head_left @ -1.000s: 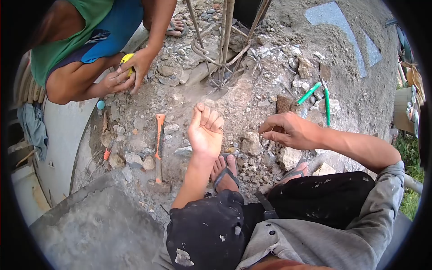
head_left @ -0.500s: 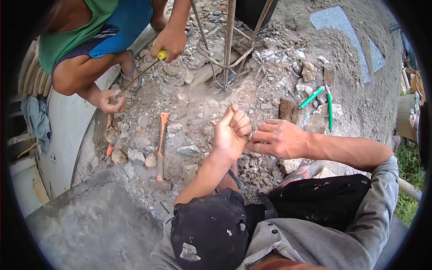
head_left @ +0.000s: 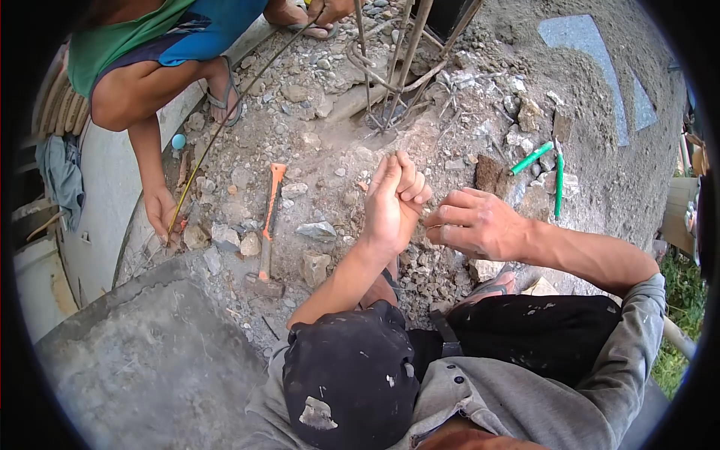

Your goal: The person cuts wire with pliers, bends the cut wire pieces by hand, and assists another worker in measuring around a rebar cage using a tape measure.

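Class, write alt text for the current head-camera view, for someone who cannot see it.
The wearer's left hand and right hand, fingers curled, almost meet above rubble-strewn ground. Nearby, another person stretches a measuring tape near upright metal rods. An orange-handled hammer lies to the left, green handles to the right.

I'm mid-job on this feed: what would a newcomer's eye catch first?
Probably the left hand and right hand, fingers curled, close together near the centre. Next, the long tape blade a co-worker holds out slantwise at upper left, and the upright metal bars at top centre. The orange-handled hammer, left of the hands, and the bright green handles at right also stand out.
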The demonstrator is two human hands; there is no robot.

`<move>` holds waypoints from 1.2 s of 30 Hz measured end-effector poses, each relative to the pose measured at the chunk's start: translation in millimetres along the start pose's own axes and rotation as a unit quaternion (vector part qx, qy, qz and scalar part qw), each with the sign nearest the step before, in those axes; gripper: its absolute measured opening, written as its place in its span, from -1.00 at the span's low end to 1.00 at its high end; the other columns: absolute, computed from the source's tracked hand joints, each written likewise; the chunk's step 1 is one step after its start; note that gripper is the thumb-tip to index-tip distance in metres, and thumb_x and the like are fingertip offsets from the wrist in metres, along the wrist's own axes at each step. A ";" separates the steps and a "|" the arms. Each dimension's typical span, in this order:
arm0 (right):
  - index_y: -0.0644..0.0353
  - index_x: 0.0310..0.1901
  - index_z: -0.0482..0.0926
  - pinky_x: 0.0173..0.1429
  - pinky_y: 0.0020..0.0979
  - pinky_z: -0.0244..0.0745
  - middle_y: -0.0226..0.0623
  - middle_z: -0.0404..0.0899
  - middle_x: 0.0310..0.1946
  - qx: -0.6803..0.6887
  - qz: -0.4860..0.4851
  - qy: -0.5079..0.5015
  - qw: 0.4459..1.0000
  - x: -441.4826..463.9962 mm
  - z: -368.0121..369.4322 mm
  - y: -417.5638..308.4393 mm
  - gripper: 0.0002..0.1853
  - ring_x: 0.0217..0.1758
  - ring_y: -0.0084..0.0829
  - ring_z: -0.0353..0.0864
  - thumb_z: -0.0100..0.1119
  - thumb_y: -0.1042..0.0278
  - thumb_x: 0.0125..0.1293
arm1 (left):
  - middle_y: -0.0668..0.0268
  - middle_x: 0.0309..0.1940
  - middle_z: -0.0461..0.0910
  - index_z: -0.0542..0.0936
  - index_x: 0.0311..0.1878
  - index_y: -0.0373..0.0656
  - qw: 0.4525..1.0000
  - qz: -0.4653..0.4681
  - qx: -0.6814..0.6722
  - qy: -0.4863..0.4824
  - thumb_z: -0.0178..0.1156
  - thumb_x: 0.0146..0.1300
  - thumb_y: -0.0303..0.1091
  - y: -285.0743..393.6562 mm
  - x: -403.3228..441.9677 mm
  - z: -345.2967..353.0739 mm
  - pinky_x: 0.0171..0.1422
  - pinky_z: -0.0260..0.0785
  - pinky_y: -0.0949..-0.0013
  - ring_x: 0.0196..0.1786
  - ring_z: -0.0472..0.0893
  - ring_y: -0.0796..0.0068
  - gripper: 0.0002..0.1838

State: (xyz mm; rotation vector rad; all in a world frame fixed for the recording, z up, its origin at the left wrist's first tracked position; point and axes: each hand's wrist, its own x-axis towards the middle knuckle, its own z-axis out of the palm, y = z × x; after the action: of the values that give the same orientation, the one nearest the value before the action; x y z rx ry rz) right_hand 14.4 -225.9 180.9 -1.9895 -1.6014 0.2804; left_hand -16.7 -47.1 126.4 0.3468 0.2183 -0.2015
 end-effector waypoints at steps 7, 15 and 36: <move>0.24 -0.27 0.55 -0.17 -0.27 0.46 -0.25 0.53 -0.33 0.243 0.178 0.114 0.947 5.6 9.5 -4.4 -0.88 -0.29 -0.23 0.53 0.26 0.40 0.28 | 0.53 -0.54 0.08 0.34 -0.24 -0.07 0.998 0.029 0.026 0.039 -0.21 0.59 -0.24 0.1 -1.2 7.3 -0.29 0.11 0.50 -0.47 0.13 0.66 -0.77; 0.29 -0.34 0.55 -0.39 -0.48 0.32 -0.42 0.48 -0.54 0.418 0.428 0.054 0.799 12.1 2.6 -9.4 -0.81 -0.47 -0.67 0.39 0.25 0.35 0.34 | 0.53 -0.51 0.14 0.39 -0.10 -0.14 0.999 0.021 0.037 0.011 -0.14 0.57 -0.23 -7.7 -5.0 -5.3 -0.22 0.21 0.51 -0.43 0.19 0.69 -0.80; 0.33 -0.19 0.52 -0.36 -0.46 0.46 -0.35 0.58 -0.52 0.319 0.467 0.084 0.821 7.0 20.8 3.1 -0.64 -0.45 -0.54 0.57 0.41 0.21 0.24 | 0.56 -0.51 0.18 0.39 -0.20 -0.05 0.995 -0.006 -0.020 0.100 -0.09 0.51 -0.27 -17.7 -3.1 -10.9 -0.19 0.17 0.46 -0.44 0.20 0.67 -0.86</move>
State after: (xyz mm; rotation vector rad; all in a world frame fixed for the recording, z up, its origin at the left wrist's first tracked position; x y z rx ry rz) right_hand 8.5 -213.5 163.5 -1.9795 -0.2124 0.8471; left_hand -25.7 -59.0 111.6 0.3264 0.4210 -0.1744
